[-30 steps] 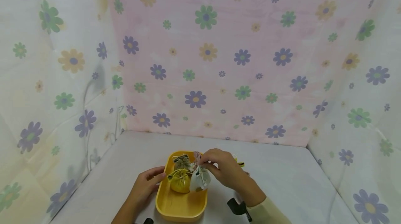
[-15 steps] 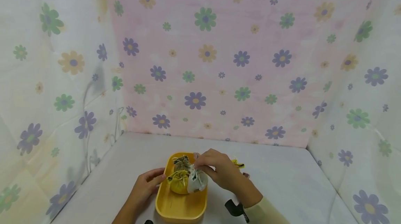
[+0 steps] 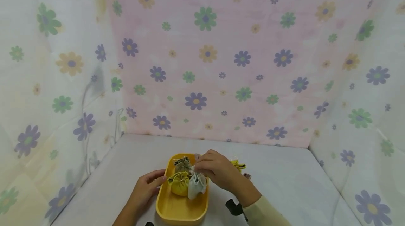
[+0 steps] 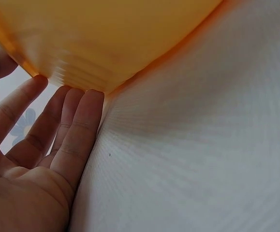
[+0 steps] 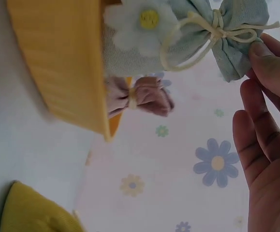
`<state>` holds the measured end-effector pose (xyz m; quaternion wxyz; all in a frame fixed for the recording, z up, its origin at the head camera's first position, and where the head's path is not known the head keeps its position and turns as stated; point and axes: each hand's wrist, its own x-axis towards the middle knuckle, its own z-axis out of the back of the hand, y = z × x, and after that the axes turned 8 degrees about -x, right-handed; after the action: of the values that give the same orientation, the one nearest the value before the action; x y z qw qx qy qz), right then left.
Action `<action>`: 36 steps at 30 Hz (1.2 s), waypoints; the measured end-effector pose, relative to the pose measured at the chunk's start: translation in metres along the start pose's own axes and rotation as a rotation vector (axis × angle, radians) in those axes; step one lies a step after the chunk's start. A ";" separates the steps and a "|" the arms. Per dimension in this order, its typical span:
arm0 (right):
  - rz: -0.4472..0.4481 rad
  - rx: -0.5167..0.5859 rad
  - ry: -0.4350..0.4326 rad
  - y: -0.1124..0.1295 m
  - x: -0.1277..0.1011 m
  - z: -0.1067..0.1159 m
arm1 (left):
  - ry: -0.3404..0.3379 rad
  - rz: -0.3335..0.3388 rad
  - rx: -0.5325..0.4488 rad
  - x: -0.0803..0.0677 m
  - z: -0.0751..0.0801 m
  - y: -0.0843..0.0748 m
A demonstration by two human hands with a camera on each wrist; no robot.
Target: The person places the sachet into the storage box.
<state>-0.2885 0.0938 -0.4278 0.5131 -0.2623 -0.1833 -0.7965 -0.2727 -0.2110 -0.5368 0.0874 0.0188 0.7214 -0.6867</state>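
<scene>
Thumb and fingertips of my right hand (image 3: 219,171) pinch the gathered top of a pale blue drawstring pouch (image 5: 140,53), which has a white daisy and a cream cord bow. This pouch is inside the right side of the yellow tray (image 3: 181,213). Beside it are a yellow pouch (image 3: 179,185) and a greyish-beige pouch (image 3: 181,165); the neck of a pink pouch (image 5: 152,96) shows too. At the tray's left side, my left hand (image 3: 146,187) touches the outer wall with extended fingertips, its thumb at the rim.
Right of the tray, another yellow pouch (image 5: 36,212) lies on the white table (image 3: 278,183), partly behind the right forearm in the head view. A small brownish item (image 3: 247,176) is close by. Flower-patterned cloth walls (image 3: 202,78) enclose the table on three sides.
My right hand has shifted slightly left with the pale blue pouch, which now sits closer against the yellow one in the tray. My left hand stays at the tray's side.
</scene>
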 end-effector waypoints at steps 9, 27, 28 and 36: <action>-0.161 0.003 0.065 -0.012 -0.014 -0.015 | 0.013 -0.003 -0.015 0.000 -0.001 0.001; -0.224 0.041 0.141 -0.009 -0.019 -0.027 | 0.006 -0.009 -0.017 -0.001 -0.001 0.001; -0.234 0.051 0.144 -0.008 -0.019 -0.027 | 0.006 -0.008 -0.018 -0.001 -0.001 0.001; -0.277 0.076 0.128 -0.007 -0.024 -0.021 | 0.009 -0.009 -0.013 -0.004 -0.002 -0.002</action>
<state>-0.2912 0.1018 -0.4593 0.4187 -0.1634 -0.2146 -0.8671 -0.2693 -0.2087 -0.5343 0.0814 0.0182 0.7262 -0.6824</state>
